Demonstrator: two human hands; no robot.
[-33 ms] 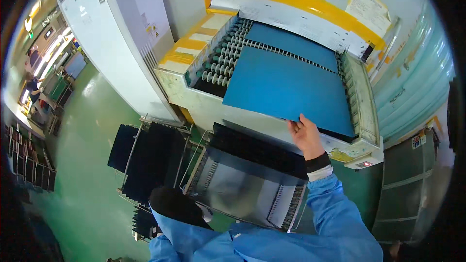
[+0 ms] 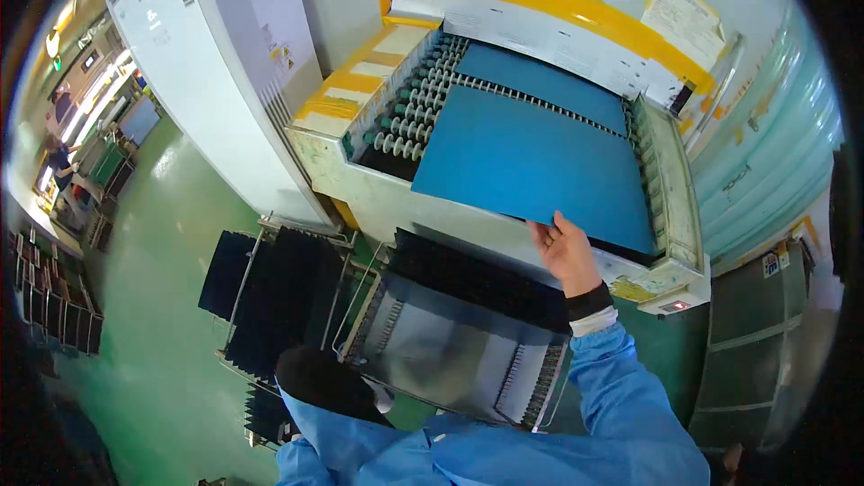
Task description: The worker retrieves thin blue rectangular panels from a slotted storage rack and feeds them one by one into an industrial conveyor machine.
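At the near edge of a large flat blue panel point(image 2: 531, 162), my right hand point(image 2: 567, 252) pinches the sheet, with the finger ends partly hidden at its edge. The panel lies over the rollers point(image 2: 405, 130) of a white conveyor machine and sticks out slightly past its front. A second blue panel point(image 2: 544, 81) rests farther back on the rollers. Below my right hand stands a slotted rack point(image 2: 450, 342) with dark panels upright at its far side. Only the sleeve of my left arm point(image 2: 301, 463) shows; that hand is out of sight.
Left of the slotted rack, a wire-framed rack point(image 2: 288, 306) holds several dark panels. A tall white cabinet unit point(image 2: 207, 63) stands by the machine's left side. Clear plastic curtain point(image 2: 765, 153) hangs at the right, above a grey cabinet point(image 2: 751, 351). A person point(image 2: 63, 166) works far left.
The near blue panel has shifted very slightly toward me, with my right hand still on its edge.
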